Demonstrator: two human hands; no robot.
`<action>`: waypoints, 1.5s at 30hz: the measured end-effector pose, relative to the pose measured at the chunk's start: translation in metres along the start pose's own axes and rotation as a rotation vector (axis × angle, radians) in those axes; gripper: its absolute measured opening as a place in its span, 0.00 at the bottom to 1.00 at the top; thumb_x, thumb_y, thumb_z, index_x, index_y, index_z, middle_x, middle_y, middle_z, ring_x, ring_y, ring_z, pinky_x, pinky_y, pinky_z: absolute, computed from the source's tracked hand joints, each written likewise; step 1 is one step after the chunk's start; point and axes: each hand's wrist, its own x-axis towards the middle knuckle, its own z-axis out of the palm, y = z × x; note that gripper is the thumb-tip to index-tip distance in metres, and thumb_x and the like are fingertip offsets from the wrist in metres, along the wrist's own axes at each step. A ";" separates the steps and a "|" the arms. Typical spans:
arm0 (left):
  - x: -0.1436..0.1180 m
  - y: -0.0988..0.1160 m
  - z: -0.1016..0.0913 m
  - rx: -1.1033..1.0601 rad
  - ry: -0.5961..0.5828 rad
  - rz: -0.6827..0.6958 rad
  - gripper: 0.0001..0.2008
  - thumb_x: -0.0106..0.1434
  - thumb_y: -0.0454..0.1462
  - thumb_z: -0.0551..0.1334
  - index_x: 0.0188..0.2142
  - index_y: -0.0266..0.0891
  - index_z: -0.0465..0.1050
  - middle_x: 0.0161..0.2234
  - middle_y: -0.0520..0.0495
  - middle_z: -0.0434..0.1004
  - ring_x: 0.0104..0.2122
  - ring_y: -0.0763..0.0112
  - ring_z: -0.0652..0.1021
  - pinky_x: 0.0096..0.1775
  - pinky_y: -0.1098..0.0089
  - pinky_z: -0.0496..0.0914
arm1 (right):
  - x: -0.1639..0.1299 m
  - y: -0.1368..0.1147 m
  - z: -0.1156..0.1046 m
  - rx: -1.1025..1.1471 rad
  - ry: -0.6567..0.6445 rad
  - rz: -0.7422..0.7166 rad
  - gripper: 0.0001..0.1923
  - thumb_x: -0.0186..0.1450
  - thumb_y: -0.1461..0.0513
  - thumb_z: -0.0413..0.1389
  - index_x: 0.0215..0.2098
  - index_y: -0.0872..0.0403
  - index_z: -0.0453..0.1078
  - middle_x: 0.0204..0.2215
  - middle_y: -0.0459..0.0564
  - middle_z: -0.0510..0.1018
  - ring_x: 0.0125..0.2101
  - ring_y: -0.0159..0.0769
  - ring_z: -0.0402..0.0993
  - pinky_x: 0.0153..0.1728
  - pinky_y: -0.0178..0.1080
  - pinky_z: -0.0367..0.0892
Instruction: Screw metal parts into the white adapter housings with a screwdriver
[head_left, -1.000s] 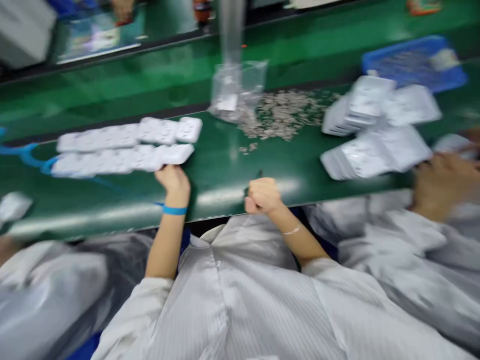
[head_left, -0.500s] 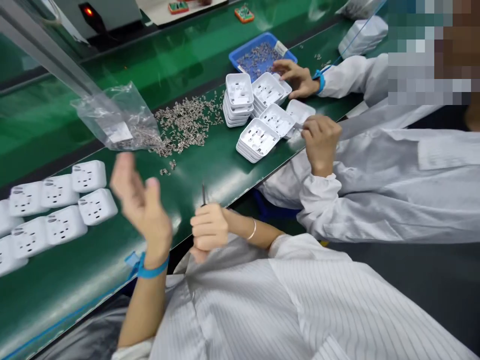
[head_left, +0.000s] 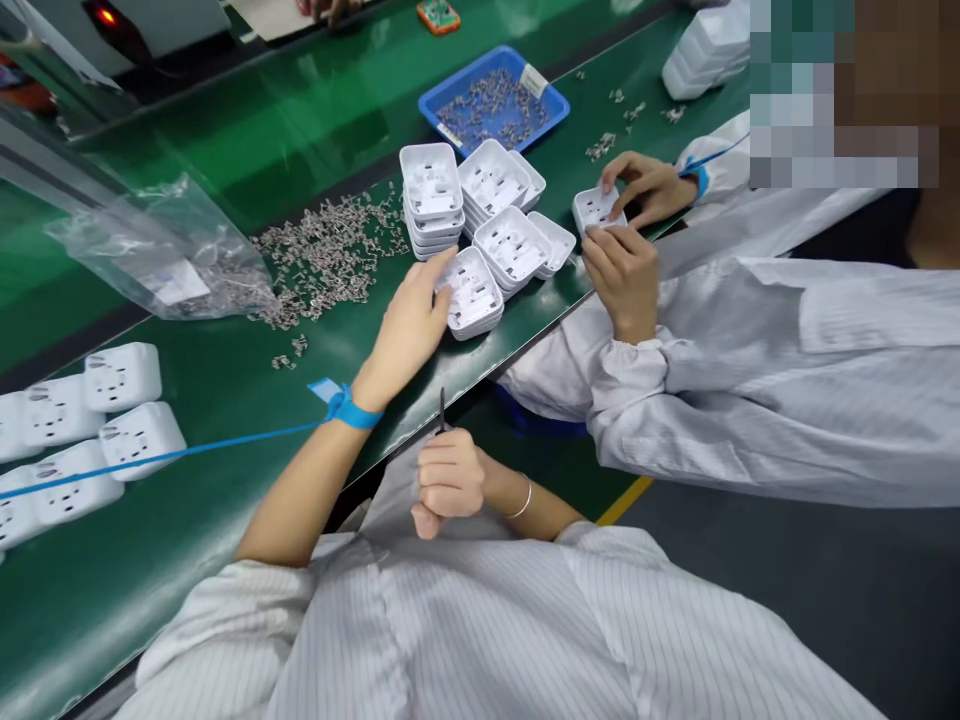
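At centre, the left edge of a shell stack is met by the left hand, fingers parted; whether anything is pinched cannot be told. At lower centre, a tool is enclosed in the curled right hand. Metal pieces are heaped at upper left.

The shells are smooth plastic and the table is glossy. At left, the bag is crinkly plastic; small parts shine metallic.
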 end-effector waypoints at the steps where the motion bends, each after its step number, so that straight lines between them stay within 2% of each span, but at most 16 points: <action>1: 0.003 0.000 -0.007 0.014 -0.039 0.016 0.23 0.73 0.41 0.52 0.65 0.41 0.63 0.64 0.41 0.68 0.63 0.57 0.69 0.66 0.54 0.61 | 0.003 0.003 0.000 0.028 0.138 -0.019 0.21 0.60 0.59 0.51 0.18 0.51 0.41 0.16 0.37 0.41 0.17 0.26 0.40 0.18 0.34 0.46; 3: 0.011 0.001 -0.020 0.042 -0.119 0.046 0.22 0.73 0.40 0.52 0.64 0.42 0.65 0.62 0.43 0.70 0.62 0.58 0.70 0.65 0.55 0.62 | 0.009 0.007 0.001 0.056 0.299 -0.024 0.19 0.60 0.62 0.51 0.18 0.51 0.45 0.16 0.38 0.46 0.17 0.26 0.43 0.19 0.34 0.47; 8: 0.026 0.014 -0.025 0.041 -0.237 0.086 0.22 0.75 0.44 0.49 0.63 0.43 0.67 0.62 0.45 0.71 0.62 0.57 0.71 0.65 0.54 0.62 | 0.014 0.011 0.008 -0.054 0.127 -0.005 0.21 0.63 0.60 0.53 0.19 0.51 0.45 0.17 0.38 0.47 0.18 0.26 0.46 0.20 0.35 0.48; 10: 0.023 0.020 -0.018 0.043 -0.221 0.067 0.25 0.74 0.50 0.49 0.64 0.44 0.64 0.62 0.43 0.70 0.63 0.52 0.69 0.65 0.51 0.61 | 0.011 0.012 0.013 -0.099 0.016 -0.025 0.22 0.63 0.59 0.53 0.19 0.51 0.45 0.16 0.38 0.48 0.18 0.27 0.47 0.20 0.35 0.47; 12: 0.017 0.025 -0.009 0.091 -0.201 0.068 0.31 0.69 0.55 0.56 0.65 0.44 0.62 0.60 0.40 0.69 0.63 0.44 0.69 0.64 0.46 0.61 | 0.008 0.014 0.018 -0.122 -0.082 -0.056 0.22 0.64 0.58 0.54 0.19 0.51 0.46 0.16 0.38 0.48 0.17 0.27 0.47 0.19 0.35 0.45; 15: 0.010 0.026 0.000 0.234 -0.198 0.105 0.38 0.60 0.53 0.68 0.65 0.43 0.61 0.57 0.36 0.68 0.59 0.37 0.71 0.60 0.43 0.64 | 0.003 0.017 0.025 -0.116 -0.133 -0.065 0.21 0.63 0.58 0.55 0.19 0.51 0.48 0.16 0.38 0.50 0.18 0.27 0.49 0.20 0.35 0.45; 19: 0.013 0.021 0.002 0.342 -0.188 0.117 0.34 0.58 0.44 0.70 0.61 0.42 0.64 0.56 0.35 0.65 0.56 0.41 0.72 0.56 0.46 0.69 | 0.001 0.018 0.029 -0.097 -0.190 -0.050 0.20 0.63 0.58 0.55 0.19 0.51 0.51 0.16 0.38 0.51 0.18 0.27 0.50 0.20 0.35 0.44; 22: 0.017 0.015 0.002 0.331 -0.151 0.124 0.37 0.57 0.41 0.70 0.64 0.40 0.59 0.57 0.35 0.65 0.58 0.43 0.70 0.57 0.47 0.68 | -0.001 0.018 0.032 -0.090 -0.192 -0.048 0.19 0.66 0.57 0.55 0.19 0.52 0.56 0.16 0.38 0.54 0.18 0.27 0.53 0.21 0.35 0.44; 27: 0.019 0.002 0.004 0.220 -0.051 0.173 0.46 0.55 0.47 0.72 0.67 0.37 0.53 0.60 0.33 0.65 0.61 0.43 0.68 0.62 0.47 0.62 | -0.010 0.020 0.042 -0.034 -0.386 0.000 0.19 0.69 0.55 0.53 0.22 0.53 0.62 0.16 0.39 0.57 0.19 0.27 0.55 0.22 0.36 0.42; 31: 0.017 0.002 -0.012 0.138 0.056 0.189 0.49 0.54 0.54 0.72 0.66 0.38 0.52 0.65 0.32 0.61 0.64 0.42 0.65 0.65 0.46 0.60 | -0.016 0.021 0.050 -0.021 -0.469 0.033 0.19 0.70 0.54 0.53 0.23 0.53 0.64 0.17 0.39 0.60 0.20 0.27 0.56 0.23 0.36 0.44; 33: 0.002 0.006 -0.030 0.140 0.121 0.165 0.49 0.53 0.56 0.71 0.66 0.40 0.53 0.65 0.33 0.61 0.65 0.43 0.66 0.66 0.46 0.60 | -0.016 0.022 0.050 -0.028 -0.493 0.025 0.18 0.70 0.55 0.53 0.24 0.53 0.65 0.18 0.39 0.61 0.20 0.27 0.57 0.23 0.36 0.45; 35: -0.027 0.008 -0.053 0.179 0.185 0.105 0.47 0.54 0.57 0.71 0.65 0.41 0.56 0.64 0.36 0.64 0.64 0.44 0.67 0.65 0.46 0.61 | -0.013 0.023 0.047 -0.060 -0.472 -0.004 0.17 0.69 0.56 0.53 0.23 0.53 0.64 0.17 0.39 0.61 0.19 0.26 0.56 0.22 0.36 0.45; 39: -0.123 -0.006 -0.099 0.378 0.227 -0.186 0.46 0.50 0.55 0.71 0.65 0.49 0.59 0.59 0.45 0.70 0.57 0.40 0.73 0.58 0.42 0.70 | -0.001 0.022 0.031 -0.149 -0.185 -0.070 0.18 0.66 0.60 0.54 0.19 0.52 0.57 0.15 0.38 0.59 0.18 0.27 0.55 0.22 0.35 0.47; 41: -0.171 -0.018 -0.116 0.462 0.224 -0.328 0.46 0.49 0.52 0.71 0.66 0.53 0.58 0.57 0.45 0.71 0.55 0.38 0.75 0.54 0.40 0.72 | 0.007 0.019 0.024 -0.135 -0.068 -0.069 0.19 0.65 0.61 0.55 0.19 0.52 0.55 0.15 0.38 0.58 0.18 0.27 0.54 0.22 0.35 0.49; 43: -0.206 -0.029 -0.126 0.526 0.213 -0.422 0.46 0.49 0.48 0.72 0.66 0.49 0.59 0.56 0.41 0.72 0.53 0.37 0.75 0.54 0.40 0.72 | 0.015 0.015 0.024 -0.081 -0.042 -0.055 0.19 0.65 0.63 0.54 0.18 0.52 0.53 0.14 0.38 0.57 0.18 0.27 0.52 0.22 0.35 0.50; 45: -0.225 -0.044 -0.132 0.566 0.175 -0.465 0.45 0.49 0.45 0.72 0.65 0.42 0.61 0.54 0.38 0.74 0.53 0.38 0.76 0.54 0.42 0.72 | 0.024 0.012 0.031 -0.009 -0.034 -0.050 0.19 0.65 0.64 0.53 0.18 0.52 0.52 0.14 0.38 0.56 0.18 0.28 0.51 0.22 0.36 0.49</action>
